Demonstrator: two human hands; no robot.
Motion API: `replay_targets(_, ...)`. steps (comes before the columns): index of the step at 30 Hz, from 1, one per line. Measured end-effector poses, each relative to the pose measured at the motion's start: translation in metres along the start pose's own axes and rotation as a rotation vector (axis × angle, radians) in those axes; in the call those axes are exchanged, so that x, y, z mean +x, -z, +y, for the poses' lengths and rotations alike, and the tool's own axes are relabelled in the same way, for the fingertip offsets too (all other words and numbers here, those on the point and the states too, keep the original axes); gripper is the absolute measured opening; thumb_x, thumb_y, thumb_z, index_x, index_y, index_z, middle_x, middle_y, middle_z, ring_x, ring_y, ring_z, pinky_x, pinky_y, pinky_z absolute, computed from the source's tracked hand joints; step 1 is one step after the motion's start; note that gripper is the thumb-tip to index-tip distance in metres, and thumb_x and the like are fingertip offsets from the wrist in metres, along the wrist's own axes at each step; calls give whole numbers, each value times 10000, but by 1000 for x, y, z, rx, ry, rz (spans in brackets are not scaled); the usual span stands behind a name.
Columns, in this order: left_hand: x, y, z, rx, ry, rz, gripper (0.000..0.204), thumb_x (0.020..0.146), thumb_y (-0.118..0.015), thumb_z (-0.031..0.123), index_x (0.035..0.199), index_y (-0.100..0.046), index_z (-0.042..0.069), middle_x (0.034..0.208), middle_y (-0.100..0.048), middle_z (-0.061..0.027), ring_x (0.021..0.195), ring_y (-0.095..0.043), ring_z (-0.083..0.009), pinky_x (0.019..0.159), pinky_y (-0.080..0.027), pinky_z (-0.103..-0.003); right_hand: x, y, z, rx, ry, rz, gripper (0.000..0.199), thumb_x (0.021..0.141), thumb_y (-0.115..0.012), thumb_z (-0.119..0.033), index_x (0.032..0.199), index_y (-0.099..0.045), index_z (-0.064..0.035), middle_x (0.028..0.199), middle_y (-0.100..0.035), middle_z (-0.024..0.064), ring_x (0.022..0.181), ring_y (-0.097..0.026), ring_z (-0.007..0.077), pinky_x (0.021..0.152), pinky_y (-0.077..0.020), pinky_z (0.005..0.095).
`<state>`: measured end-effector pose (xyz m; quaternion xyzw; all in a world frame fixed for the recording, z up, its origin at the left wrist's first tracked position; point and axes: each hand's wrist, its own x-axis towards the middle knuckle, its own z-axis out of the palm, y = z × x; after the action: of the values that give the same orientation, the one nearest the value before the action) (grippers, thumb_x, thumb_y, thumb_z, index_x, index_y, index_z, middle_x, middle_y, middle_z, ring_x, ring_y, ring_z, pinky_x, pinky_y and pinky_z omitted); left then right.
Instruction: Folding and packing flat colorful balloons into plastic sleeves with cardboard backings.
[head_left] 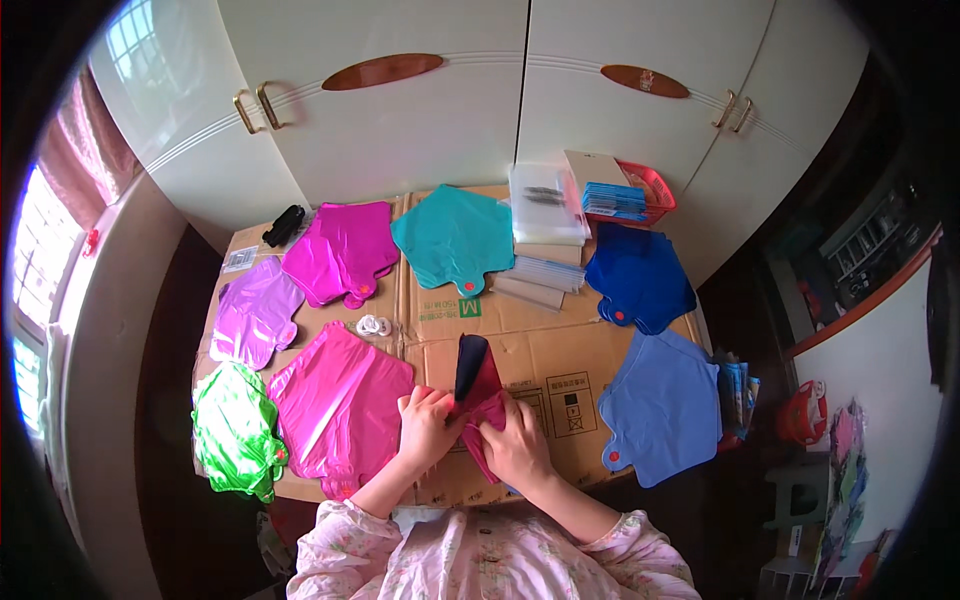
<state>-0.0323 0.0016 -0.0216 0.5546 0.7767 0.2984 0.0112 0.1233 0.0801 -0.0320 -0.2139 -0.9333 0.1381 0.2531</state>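
Above the near middle of the cardboard, my left hand and my right hand both grip a dark magenta sheet of thin, shiny material. It is bunched and folded between them, and a dark, almost black part of it stands up at the top. My fingers are closed on it from both sides, partly hiding it. Left of my left hand lies a flat hot-pink shiny piece with a small tab and a red dot. To the right of my right hand is a stack of light-blue pieces of similar outline.
Flat cardboard covers the table. Around it lie bright green, lilac, magenta, teal and dark-blue pieces. A white coil, clear plastic sleeves and a red basket stand farther back, before white cabinets.
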Motion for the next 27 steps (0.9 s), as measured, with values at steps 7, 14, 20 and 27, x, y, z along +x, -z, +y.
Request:
replay_targets(7, -5, -3, -2, -85, -92, 18, 188, 623, -728, 111, 757, -596, 101, 769, -633, -17, 905, -570, -221, 762, -384, -384, 1, 3, -2, -35, 33, 38, 184, 743, -634, -151, 918, -658, -98, 1168, -496, 256, 1012, -499, 395, 893, -452, 455)
replay_targets(14, -8, -5, -13, -141, -177, -34, 217, 603, -716, 83, 805, -644, 111, 798, -653, -24, 855, -592, -208, 735, -403, -370, 3, 4, -4, 12, -5, 35, 249, 749, -641, -135, 998, -650, -137, 1137, -510, 229, 1001, -497, 389, 878, -454, 457)
replay_targets(20, -8, -4, -13, -166, -104, -62, 200, 612, -710, 70, 800, -659, 115, 782, -655, -24, 796, -598, -201, 718, -406, -362, 3, 4, -3, 36, -5, 41, 248, 750, -642, -124, 998, -649, -121, 1119, -523, 214, 991, -504, 374, 883, -449, 445)
replay_targets(27, -9, -5, -9, -85, -242, 5, 188, 614, -684, 50, 788, -640, 107, 751, -656, 2, 791, -603, -178, 719, -416, -342, 2, 3, -5, 40, -33, 32, 208, 757, -630, -123, 963, -645, -103, 1043, -569, 186, 974, -527, 351, 868, -441, 442)
